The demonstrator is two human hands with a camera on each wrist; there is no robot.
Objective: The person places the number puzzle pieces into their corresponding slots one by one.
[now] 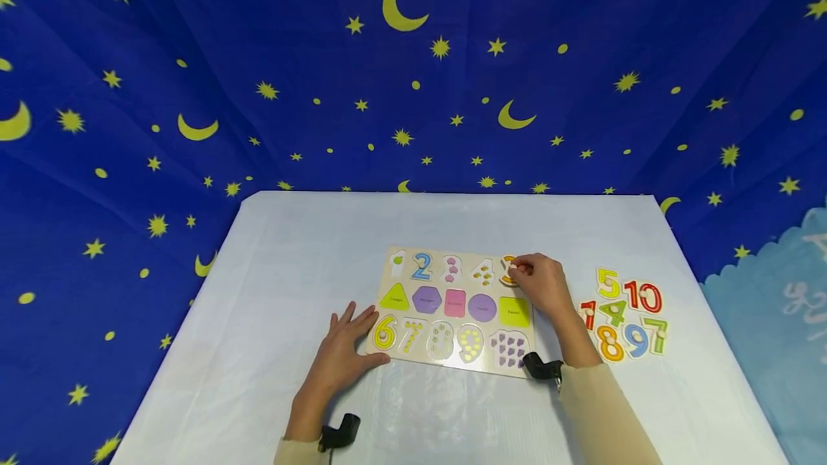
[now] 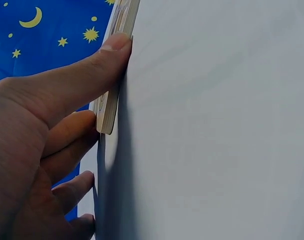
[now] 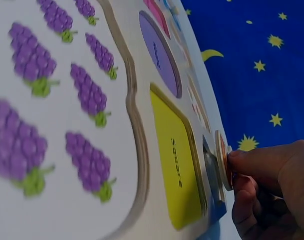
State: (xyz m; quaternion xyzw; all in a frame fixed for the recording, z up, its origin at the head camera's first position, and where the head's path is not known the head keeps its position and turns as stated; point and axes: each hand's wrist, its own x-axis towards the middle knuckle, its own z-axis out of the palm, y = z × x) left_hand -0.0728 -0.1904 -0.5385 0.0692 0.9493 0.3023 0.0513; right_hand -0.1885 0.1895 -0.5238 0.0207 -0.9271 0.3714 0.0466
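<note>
A wooden number puzzle board [image 1: 381, 293] lies on the table, with blue 2 [image 1: 422, 266] and yellow 6 [image 1: 385, 333] pieces in its slots. My right hand [image 1: 543, 284] is at the board's top right corner. Its thumb and fingers pinch an orange number piece [image 1: 506, 275], which looks like a 3, by the knob. In the right wrist view this number piece [image 3: 221, 160] stands tilted above a slot, beyond the yellow square [image 3: 176, 165]. My left hand [image 1: 345, 350] rests at the board's lower left corner, fingers spread, thumb [image 2: 109, 57] against the near edge.
Several loose number pieces lie right of the board: yellow 5 [image 1: 607, 283], red 10 [image 1: 643, 297], red 1 [image 1: 587, 313], green 4 [image 1: 612, 313], orange 8 [image 1: 610, 344], blue 9 [image 1: 636, 341], green 7 [image 1: 657, 336]. A blue star-patterned cloth [image 1: 413, 106] hangs behind the white table [image 1: 304, 235].
</note>
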